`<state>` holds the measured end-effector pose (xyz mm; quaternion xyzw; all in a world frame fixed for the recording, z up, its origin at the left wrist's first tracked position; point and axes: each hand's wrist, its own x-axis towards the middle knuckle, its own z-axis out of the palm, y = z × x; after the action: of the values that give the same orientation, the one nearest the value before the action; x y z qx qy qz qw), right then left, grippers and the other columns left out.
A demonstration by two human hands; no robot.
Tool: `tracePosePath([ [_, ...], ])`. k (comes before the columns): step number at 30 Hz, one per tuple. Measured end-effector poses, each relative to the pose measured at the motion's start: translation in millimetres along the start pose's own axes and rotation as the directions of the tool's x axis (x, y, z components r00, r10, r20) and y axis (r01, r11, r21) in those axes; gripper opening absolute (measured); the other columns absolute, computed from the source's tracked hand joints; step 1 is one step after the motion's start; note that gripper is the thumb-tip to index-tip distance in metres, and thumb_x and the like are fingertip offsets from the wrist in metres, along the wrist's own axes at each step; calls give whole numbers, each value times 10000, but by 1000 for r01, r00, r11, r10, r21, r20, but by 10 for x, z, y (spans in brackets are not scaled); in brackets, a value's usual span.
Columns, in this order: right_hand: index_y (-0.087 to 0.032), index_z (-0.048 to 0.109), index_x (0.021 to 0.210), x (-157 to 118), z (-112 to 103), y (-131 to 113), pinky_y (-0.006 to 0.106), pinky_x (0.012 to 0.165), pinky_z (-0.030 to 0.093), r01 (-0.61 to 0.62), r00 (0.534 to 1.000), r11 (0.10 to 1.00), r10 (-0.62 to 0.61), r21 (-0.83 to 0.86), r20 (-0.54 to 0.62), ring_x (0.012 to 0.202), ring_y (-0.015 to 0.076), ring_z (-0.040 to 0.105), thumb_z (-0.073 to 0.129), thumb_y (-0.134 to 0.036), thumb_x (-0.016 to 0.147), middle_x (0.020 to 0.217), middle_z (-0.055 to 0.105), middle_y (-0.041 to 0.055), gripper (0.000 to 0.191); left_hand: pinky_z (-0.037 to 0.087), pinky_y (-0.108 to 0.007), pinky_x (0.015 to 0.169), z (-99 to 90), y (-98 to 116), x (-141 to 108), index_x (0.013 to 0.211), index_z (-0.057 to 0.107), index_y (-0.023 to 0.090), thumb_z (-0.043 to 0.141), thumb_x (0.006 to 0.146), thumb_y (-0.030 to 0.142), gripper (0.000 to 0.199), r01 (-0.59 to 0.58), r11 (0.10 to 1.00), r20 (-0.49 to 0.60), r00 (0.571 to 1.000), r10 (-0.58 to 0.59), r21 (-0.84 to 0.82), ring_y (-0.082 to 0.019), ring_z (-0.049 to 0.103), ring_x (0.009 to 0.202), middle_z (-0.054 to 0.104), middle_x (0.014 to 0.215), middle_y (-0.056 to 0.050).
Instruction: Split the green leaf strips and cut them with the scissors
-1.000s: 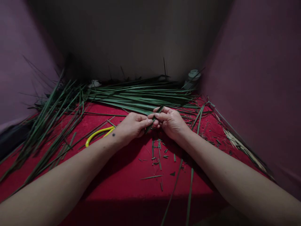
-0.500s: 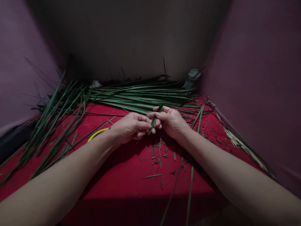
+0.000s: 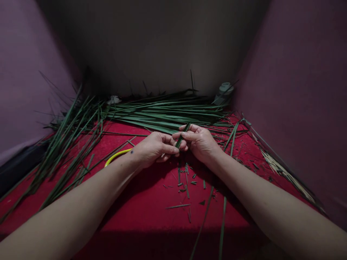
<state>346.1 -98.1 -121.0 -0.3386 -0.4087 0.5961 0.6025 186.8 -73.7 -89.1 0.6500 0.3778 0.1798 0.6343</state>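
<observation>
Between my two hands, above the red tabletop (image 3: 146, 209), is a short dark green leaf strip (image 3: 182, 136), tilted with its upper end to the right. My left hand (image 3: 157, 147) pinches its lower end between thumb and fingers. Higher up, my right hand (image 3: 200, 140) grips the same strip with thumb and forefinger. The fingertips of both hands nearly meet behind the strip and partly cover it. Partly hidden by my left wrist is a yellow curved handle or ring (image 3: 116, 155); its kind is unclear.
Long green leaves (image 3: 151, 112) lie across the back, with more leaves (image 3: 67, 133) heaped at the left. A pale lidded container (image 3: 224, 93) stands back right. Pale thin sticks (image 3: 284, 173) lie along the right edge. Small leaf cuttings (image 3: 187, 184) litter the cloth below my hands.
The whole view has shifted slightly, moving everything a little right and down. My left thumb has straightened along the strip's lower end. Both hands still hold the strip.
</observation>
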Motion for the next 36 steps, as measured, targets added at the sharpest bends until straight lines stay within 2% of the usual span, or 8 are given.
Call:
tracePosePath([
  [4,-154,558,722,-9,17,17,185,377,384,7,998,996,-13,-90,-60,393,74,508,712,-217,661,557,616,-21,177,220,-192,386,29,17,-12,655,568,127,638,666,176,87,-15,999,-74,997,19,51,-40,361,392,492,493,44],
  [7,-157,510,603,-16,25,11,174,334,327,-13,994,984,-6,-177,-106,340,63,445,725,-237,653,426,511,-48,235,237,-190,388,43,20,-11,661,563,131,624,691,187,87,-16,992,-124,992,33,129,-49,375,379,499,448,41],
  [12,-139,537,607,-19,16,-20,194,400,424,-78,988,983,54,-164,-146,419,97,548,718,-194,634,498,590,9,191,256,-187,382,66,10,11,723,577,122,626,707,196,90,-26,982,-161,985,56,185,-57,410,377,536,460,29],
  [15,-136,544,607,-20,6,-16,204,411,437,-79,987,978,49,-194,-156,416,99,550,707,-188,643,509,609,26,175,267,-186,379,69,-6,22,705,565,126,606,734,205,94,-30,983,-175,983,63,182,-65,440,385,552,473,20],
  [21,-113,627,728,-41,37,-23,204,433,451,-44,993,977,20,-209,-118,440,99,559,678,-141,642,519,606,16,104,249,-190,374,65,-24,28,734,581,123,483,835,264,200,-49,979,-125,989,75,199,-59,400,363,565,483,3],
  [25,-117,643,759,-48,49,-39,200,438,454,-41,995,978,22,-202,-97,454,93,557,664,-129,634,524,597,1,127,260,-180,368,79,-1,17,729,591,120,474,822,218,179,-32,969,-120,991,63,244,-54,383,353,556,469,11],
  [31,-126,642,795,-40,29,-19,200,438,432,29,998,972,-40,-234,-42,448,85,536,634,-112,650,542,597,-9,147,318,-174,371,65,-2,24,760,617,119,527,756,158,98,-46,964,-89,993,72,260,-61,433,375,584,504,9],
  [36,-141,608,725,-52,64,-13,195,451,431,39,997,967,-54,-253,-54,455,79,535,648,-151,667,543,589,-19,72,364,-182,377,91,-1,15,724,600,116,520,722,125,81,-31,958,-185,979,86,284,-82,492,390,605,505,-4],
])
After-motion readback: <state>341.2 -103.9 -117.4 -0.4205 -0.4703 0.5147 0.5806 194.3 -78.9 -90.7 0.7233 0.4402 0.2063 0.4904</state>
